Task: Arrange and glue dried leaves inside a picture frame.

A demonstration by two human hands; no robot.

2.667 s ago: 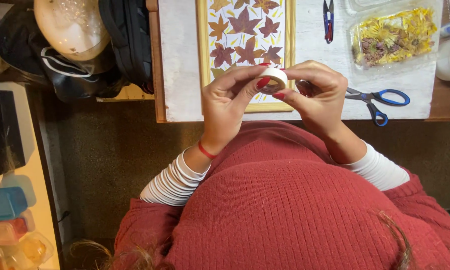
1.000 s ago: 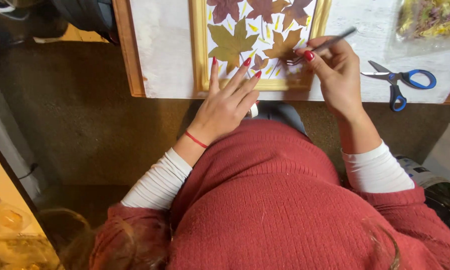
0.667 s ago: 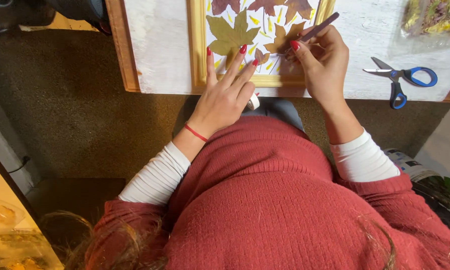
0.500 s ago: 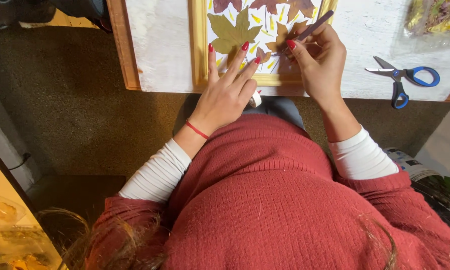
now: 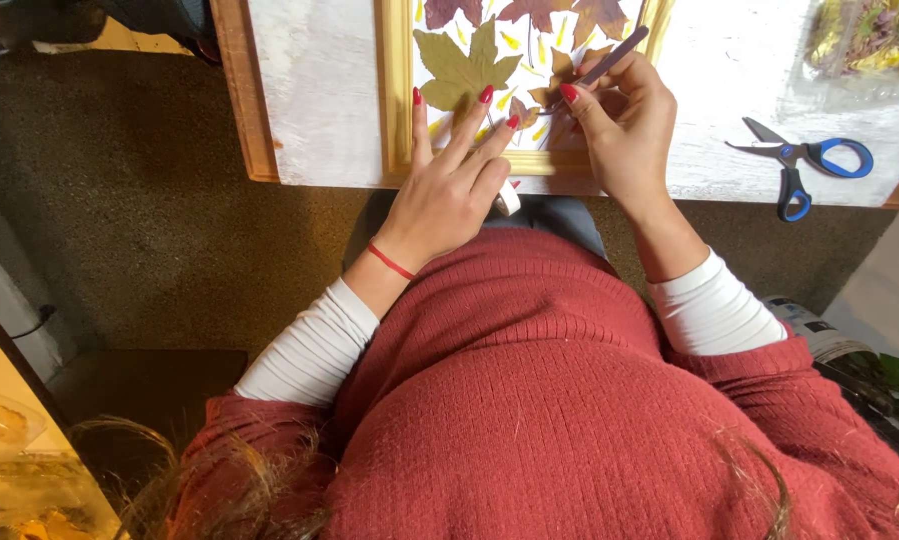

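Observation:
A yellow wooden frame (image 5: pixel 397 90) lies on the white table (image 5: pixel 319 90). It holds pressed leaves, among them a large green maple leaf (image 5: pixel 459 68). My left hand (image 5: pixel 447 195) lies flat on the frame's lower edge with fingers spread over the leaves, and a white roll of tape (image 5: pixel 507 198) peeks out from under it. My right hand (image 5: pixel 624 120) pinches a thin dark tool (image 5: pixel 609 62) whose tip points at a small brown leaf (image 5: pixel 549 93).
Blue-handled scissors (image 5: pixel 804 165) lie on the table to the right. A clear bag of dried leaves (image 5: pixel 869 40) sits at the top right. Brown carpet (image 5: pixel 119 210) lies below the table edge, with clear containers (image 5: pixel 9 450) at the bottom left.
Earlier both hands held the tape roll over the frame. Now the left hand presses flat on the frame and the right hand works with the thin tool on the leaves.

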